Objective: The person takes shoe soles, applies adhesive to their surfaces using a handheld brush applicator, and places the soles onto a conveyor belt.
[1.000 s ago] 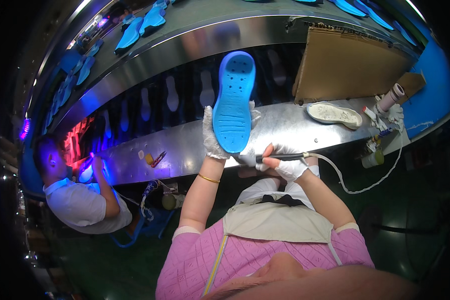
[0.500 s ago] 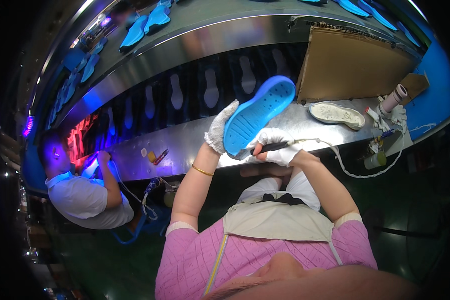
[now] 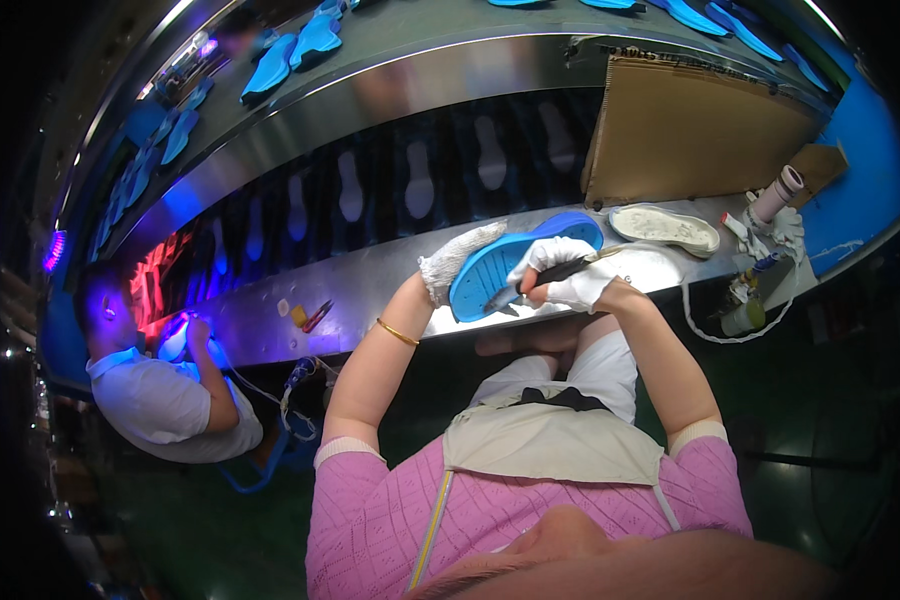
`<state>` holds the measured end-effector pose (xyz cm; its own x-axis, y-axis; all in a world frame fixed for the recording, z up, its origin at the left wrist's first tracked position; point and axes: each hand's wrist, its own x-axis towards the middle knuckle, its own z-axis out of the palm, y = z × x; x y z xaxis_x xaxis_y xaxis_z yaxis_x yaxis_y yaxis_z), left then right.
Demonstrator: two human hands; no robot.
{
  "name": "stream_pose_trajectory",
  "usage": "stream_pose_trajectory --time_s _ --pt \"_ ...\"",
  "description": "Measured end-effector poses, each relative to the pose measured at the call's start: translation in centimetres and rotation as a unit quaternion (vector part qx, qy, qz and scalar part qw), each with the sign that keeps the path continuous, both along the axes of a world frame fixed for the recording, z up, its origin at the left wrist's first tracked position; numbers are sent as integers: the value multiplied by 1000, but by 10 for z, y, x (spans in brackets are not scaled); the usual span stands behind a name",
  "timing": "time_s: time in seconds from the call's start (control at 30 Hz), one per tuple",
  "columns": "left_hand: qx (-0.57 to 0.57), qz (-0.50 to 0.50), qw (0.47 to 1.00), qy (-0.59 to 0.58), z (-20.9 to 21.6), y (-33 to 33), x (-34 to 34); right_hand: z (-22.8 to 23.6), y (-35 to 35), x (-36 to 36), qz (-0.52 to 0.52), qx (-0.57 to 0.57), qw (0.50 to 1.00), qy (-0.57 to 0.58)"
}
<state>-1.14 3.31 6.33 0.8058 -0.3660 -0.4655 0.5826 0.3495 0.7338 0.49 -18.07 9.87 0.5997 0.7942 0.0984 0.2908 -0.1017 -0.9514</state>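
Observation:
A blue shoe sole (image 3: 473, 287) with grooves is held up over the near edge of the metal bench. My left hand (image 3: 457, 262), in a white knitted glove, grips its left side. My right hand (image 3: 570, 283) wears a white glove with bare fingertips and is closed around a dark-handled brush (image 3: 501, 298). The brush tip is over the near end of the sole's inside; whether it touches cannot be made out. My right hand and the brush hide part of the sole.
A whitish sole-shaped tray (image 3: 662, 229) lies right on the bench (image 3: 360, 318), near a pink cylinder (image 3: 778, 193) and a cardboard sheet (image 3: 695, 135). Behind runs a conveyor carrying blue soles (image 3: 316, 41). A co-worker (image 3: 165, 400) sits left. A pale tube (image 3: 725, 338) hangs off the bench's right end.
The sole has come down and lies flatter. My right hand has turned and moved up over it, taking the brush from the sole's near edge to above its inside.

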Motion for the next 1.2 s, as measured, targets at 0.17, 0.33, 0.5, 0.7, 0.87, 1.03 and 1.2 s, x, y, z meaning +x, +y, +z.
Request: stream_pose_trajectory --time_s 0.17,0.33,0.5,0.7,0.87,1.03,1.2 --pt "-75 -71 995 9 10 -1 -4 -3 -18 7 -41 -91 995 12" --pt "-243 -2 968 -59 -20 -7 -16 -15 -7 -7 -53 109 976 181" --pt "-312 7 946 -84 -20 -24 -37 -20 -29 30 -201 68 970 122" --pt "-276 63 952 -116 -21 -24 -45 -54 -10 23 -297 226 928 4" --pt "-250 150 944 -152 -30 -12 -50 -33 -5 -34 -149 114 981 47" --pt "-145 133 956 -216 -24 -18 -59 -29 -15 2 -241 227 936 -125" --pt "0 181 933 -311 -26 -11 -62 -19 -20 -4 -148 152 929 -303"
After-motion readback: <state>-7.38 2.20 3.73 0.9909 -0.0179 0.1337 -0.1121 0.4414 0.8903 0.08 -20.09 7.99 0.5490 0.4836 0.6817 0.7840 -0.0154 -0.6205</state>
